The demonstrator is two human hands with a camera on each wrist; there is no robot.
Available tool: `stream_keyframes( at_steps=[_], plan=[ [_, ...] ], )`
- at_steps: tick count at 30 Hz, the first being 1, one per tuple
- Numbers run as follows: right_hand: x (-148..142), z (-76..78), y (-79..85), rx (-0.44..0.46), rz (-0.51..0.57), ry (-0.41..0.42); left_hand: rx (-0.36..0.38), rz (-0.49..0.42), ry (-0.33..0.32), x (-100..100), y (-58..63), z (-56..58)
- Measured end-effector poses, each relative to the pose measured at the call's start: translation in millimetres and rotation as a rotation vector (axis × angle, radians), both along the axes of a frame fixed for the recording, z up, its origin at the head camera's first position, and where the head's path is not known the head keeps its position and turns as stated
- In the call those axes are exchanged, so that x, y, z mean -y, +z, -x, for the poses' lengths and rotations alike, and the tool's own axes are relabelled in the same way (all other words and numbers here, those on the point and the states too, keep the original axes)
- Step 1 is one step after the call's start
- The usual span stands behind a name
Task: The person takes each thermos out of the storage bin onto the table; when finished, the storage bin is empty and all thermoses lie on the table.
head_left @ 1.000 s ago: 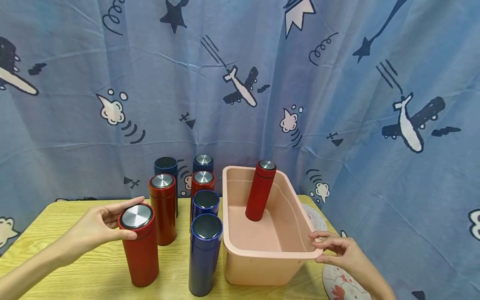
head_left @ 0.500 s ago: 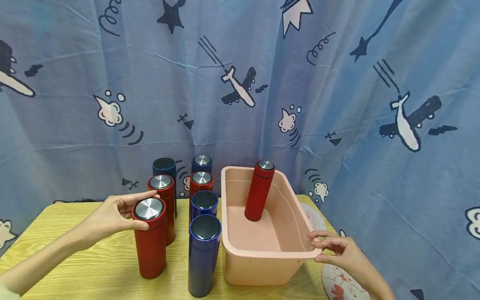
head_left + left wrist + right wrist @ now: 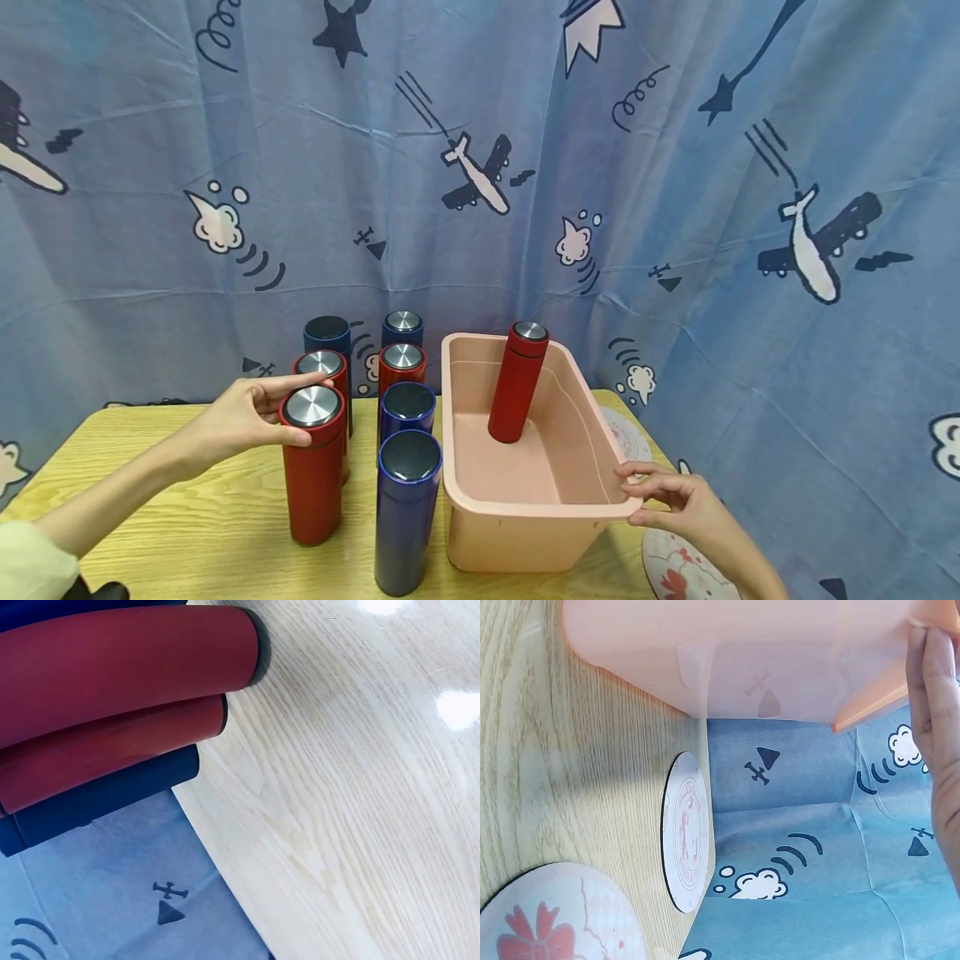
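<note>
My left hand (image 3: 258,417) grips a red thermos flask (image 3: 313,479) around its upper part, thumb on the near side of the silver-topped lid. The flask is upright on or close over the table and overlaps another red flask (image 3: 321,362) behind it. In the left wrist view the red flask (image 3: 142,667) lies across the top left; the hand is out of that view. At the right, my right hand (image 3: 678,504) pinches the rim of a pink plastic bin (image 3: 517,533) at its near right corner. Inside the bin a red flask (image 3: 519,383) leans upright.
Two blue flasks with dark lids (image 3: 408,508) and a red one (image 3: 402,358) stand in a row left of the bin. More blue flasks (image 3: 327,330) stand at the back. Round patterned mats (image 3: 562,915) lie right of the bin. A blue curtain (image 3: 480,167) hangs behind the table.
My left hand has carried the red flask to the right and away from me, toward the other red flask. The right hand stays on the bin's rim.
</note>
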State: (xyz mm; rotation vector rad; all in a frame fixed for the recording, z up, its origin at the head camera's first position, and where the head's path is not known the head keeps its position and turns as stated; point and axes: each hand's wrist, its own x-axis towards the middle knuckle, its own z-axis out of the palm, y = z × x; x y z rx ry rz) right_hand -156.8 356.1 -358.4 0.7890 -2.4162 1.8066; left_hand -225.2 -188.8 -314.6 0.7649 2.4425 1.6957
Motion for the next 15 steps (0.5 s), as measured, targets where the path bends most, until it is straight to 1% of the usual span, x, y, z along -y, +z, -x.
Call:
stream_keyframes(
  at_steps=[4, 10, 12, 15],
  plan=[
    [-0.6, -0.2, -0.2, -0.005, -0.001, 0.002, 0.001, -0.001, 0.004, 0.4, -3.1, 1.3],
    [0.0, -0.6, 0.5, -0.001, 0.000, 0.001, 0.001, -0.016, -0.018, 1.5, -6.2, 3.2],
    [0.2, -0.8, 0.7, 0.008, -0.001, 0.000, 0.013, -0.034, -0.031, 2.9, -7.1, 3.5],
    [-0.3, -1.0, 1.0, 0.010, -0.001, -0.001, 0.046, -0.074, -0.072, 5.3, -7.6, 4.3]
  ],
)
